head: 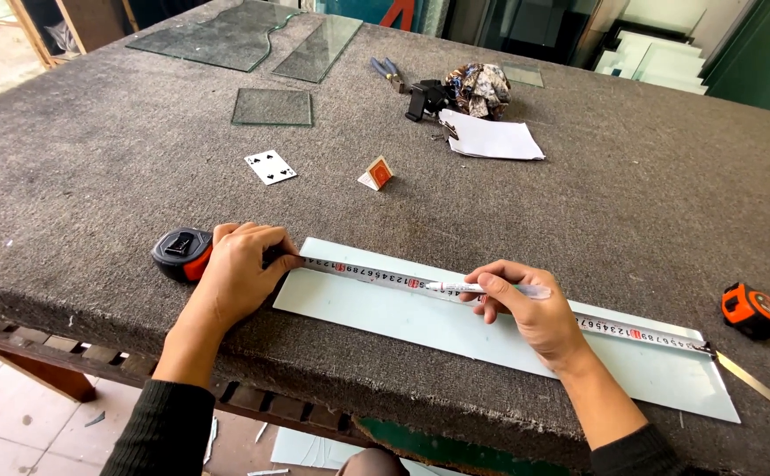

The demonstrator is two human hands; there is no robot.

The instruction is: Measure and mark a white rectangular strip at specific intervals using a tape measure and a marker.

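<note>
Low in the frame, the right hand (526, 308) pinches a white marker (478, 288) over the tape blade (508, 304) stretched along the pale glass strip (456, 330). At left, the left hand (239, 269) clamps the tape measure case (182, 253); any slip there could skew the mark. Farther up lie playing cards (270, 167).

On the grey carpeted worktop (94, 176), the left hand (239, 269) pins a black-and-red tape measure (182, 254) at the left end of a pale glass strip (385, 313); the right hand (530, 308) holds a marker pen (464, 287) on the stretched tape blade (367, 275).
</note>
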